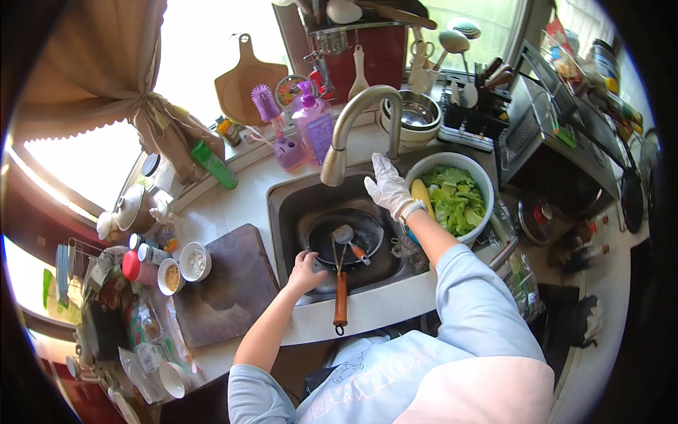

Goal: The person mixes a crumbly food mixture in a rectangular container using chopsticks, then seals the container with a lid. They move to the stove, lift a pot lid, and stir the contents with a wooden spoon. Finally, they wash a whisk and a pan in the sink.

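Note:
A dark frying pan point(365, 225) lies in the steel sink point(288, 212), its wooden handle point(341, 302) reaching over the front rim. Inside the pan rests a utensil with a pale head and orange-tipped handle point(361, 254). My bare left hand point(306, 273) is over the sink's front left corner, fingertips by the pan's edge and thumb spread. Whether it touches the pan is unclear. Wearing a whitish glove, my right hand point(389, 186) has its fingers apart near the base of the faucet point(357, 116). Beside it, a white basket point(490, 199) holds leafy greens point(455, 199) and corn point(421, 196).
Left of the sink lies a dark cutting board point(228, 286), with bowls of white pieces point(195, 262) and yellowish grains point(172, 278) at its edge. A purple soap bottle point(313, 127) and nested bowls point(413, 119) stand behind. Dark scrubbing mesh point(410, 253) sits at the sink's right.

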